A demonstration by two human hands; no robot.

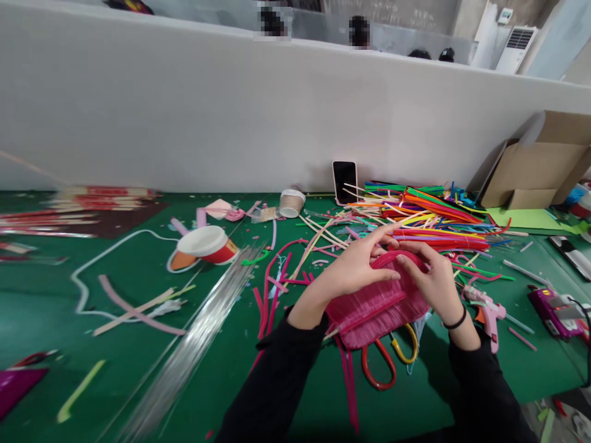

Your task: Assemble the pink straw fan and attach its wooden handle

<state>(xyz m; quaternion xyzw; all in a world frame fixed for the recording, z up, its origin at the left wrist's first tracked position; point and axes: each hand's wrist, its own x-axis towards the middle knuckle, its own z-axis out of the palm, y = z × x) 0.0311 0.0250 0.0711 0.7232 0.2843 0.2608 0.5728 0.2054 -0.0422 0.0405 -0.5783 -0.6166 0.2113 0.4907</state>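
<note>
Between my two hands is a magenta craft piece [369,314], gathered like pleated fabric, with a curved top edge and a ridge across its middle. My left hand [348,267] is at its upper left, thumb stretched along the front and fingertips partly hidden at the top edge. On the upper right, my right hand [434,274] pinches the rim between thumb and fingers. Below the piece, a red loop handle [379,386] and a yellow loop handle [412,359] stick out; the rest of them is covered. Magenta strips [349,387] lie beneath it.
Colourful pipe cleaners [434,215] are heaped behind my hands, near a propped phone [345,184]. To the right are a pink glue gun [490,312] and a purple device [551,311]. Leftward lie silvery wires [194,344], a paper cup [207,243] and a white cable [79,280].
</note>
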